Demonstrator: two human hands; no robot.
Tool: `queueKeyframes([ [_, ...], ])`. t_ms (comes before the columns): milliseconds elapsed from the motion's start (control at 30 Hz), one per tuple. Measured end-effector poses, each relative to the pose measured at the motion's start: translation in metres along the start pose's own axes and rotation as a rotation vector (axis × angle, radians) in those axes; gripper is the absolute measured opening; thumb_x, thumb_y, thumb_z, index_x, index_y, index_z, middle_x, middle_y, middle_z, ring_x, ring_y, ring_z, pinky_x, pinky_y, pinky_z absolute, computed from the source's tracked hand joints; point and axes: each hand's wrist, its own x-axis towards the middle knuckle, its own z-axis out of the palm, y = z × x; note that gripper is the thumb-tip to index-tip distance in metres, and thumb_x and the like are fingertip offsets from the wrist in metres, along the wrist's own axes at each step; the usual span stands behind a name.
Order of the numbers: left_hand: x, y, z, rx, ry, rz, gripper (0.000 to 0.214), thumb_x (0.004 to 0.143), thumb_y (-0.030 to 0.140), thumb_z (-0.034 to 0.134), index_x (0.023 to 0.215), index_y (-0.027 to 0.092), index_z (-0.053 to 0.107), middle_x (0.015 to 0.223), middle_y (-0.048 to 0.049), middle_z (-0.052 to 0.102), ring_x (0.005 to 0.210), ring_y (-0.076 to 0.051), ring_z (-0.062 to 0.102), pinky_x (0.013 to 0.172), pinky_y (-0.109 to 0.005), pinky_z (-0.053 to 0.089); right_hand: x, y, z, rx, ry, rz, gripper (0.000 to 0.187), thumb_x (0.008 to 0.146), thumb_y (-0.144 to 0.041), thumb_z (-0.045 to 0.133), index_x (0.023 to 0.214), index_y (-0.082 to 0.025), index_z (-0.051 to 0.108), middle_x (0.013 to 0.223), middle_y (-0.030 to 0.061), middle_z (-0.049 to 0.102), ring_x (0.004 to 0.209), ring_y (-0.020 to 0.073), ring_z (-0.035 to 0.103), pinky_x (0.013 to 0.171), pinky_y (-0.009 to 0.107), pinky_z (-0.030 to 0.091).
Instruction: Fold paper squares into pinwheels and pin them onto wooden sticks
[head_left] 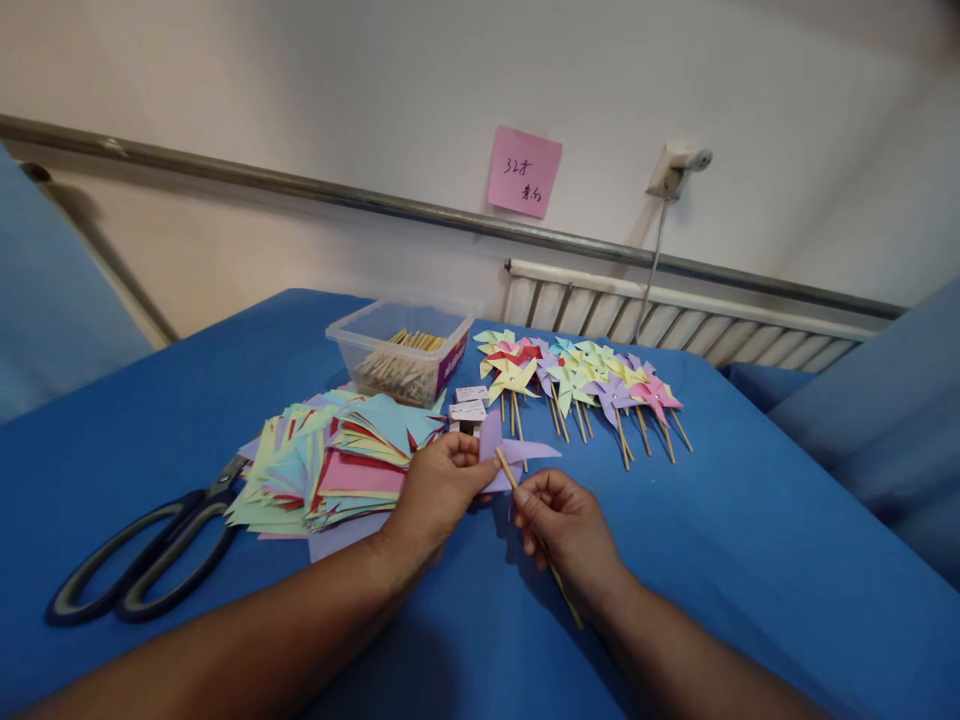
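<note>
A purple paper pinwheel point(491, 435) is pinched in my left hand point(442, 485), thumb on the near side. My right hand point(562, 525) grips a thin wooden stick point(568, 597), whose upper end lies against the pinwheel's middle. The stick slants down to the right below my fingers. Whether a pin joins stick and paper is hidden. Just behind my left hand stand small white boxes point(470, 410). A pile of coloured paper sheets point(330, 465) lies to the left of that hand, some of them cut.
Large black-handled scissors point(150, 560) lie at the left. A clear plastic box point(409, 350) of wooden sticks stands behind the papers. Several pinwheels on sticks point(585, 385) lie at the back right of the blue table cover point(720, 560). A radiator point(675, 320) and rail point(360, 200) line the wall.
</note>
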Motion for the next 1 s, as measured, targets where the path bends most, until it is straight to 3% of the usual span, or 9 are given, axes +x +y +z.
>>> queueKeyframes([
  [400,-0.003,0.000,-0.002,0.110,-0.001,0.147,0.024,0.060,0.026,0.072,0.077,0.016,0.058,0.065,0.0012,0.063,0.058,-0.012,0.058,0.055,-0.022,0.046,-0.002,-0.008,0.001,-0.001,0.014,0.010,0.038,0.064,-0.049,0.071,0.067,-0.017,0.050,0.051,-0.0051,0.057,0.031,0.0051,0.046,0.025,0.013,0.029],
  [600,-0.009,0.007,-0.001,0.188,0.039,0.217,0.025,0.059,0.025,0.070,0.081,0.017,0.063,0.083,-0.0034,0.066,0.077,-0.018,0.062,0.069,-0.027,0.049,0.001,-0.005,0.000,-0.015,0.055,0.009,0.039,0.065,-0.050,0.071,0.067,-0.017,0.050,0.050,-0.0047,0.057,0.032,0.0055,0.047,0.026,0.013,0.030],
  [733,-0.008,0.005,-0.004,0.130,-0.044,0.148,0.033,0.066,0.035,0.067,0.092,0.015,0.064,0.085,-0.0053,0.067,0.077,-0.020,0.062,0.069,-0.030,0.049,0.004,-0.004,0.001,0.009,0.042,-0.011,0.040,0.066,-0.052,0.069,0.066,-0.017,0.050,0.045,-0.0061,0.054,0.030,0.0045,0.043,0.028,0.013,0.032],
  [1000,-0.012,0.005,-0.011,0.051,-0.171,0.231,0.037,0.084,0.044,0.049,0.108,0.020,0.061,0.109,-0.0072,0.065,0.096,-0.021,0.059,0.084,-0.032,0.046,0.007,-0.007,0.001,0.098,-0.011,-0.042,0.040,0.070,-0.053,0.065,0.065,-0.016,0.051,0.041,-0.0062,0.051,0.030,0.0045,0.040,0.030,0.015,0.031],
])
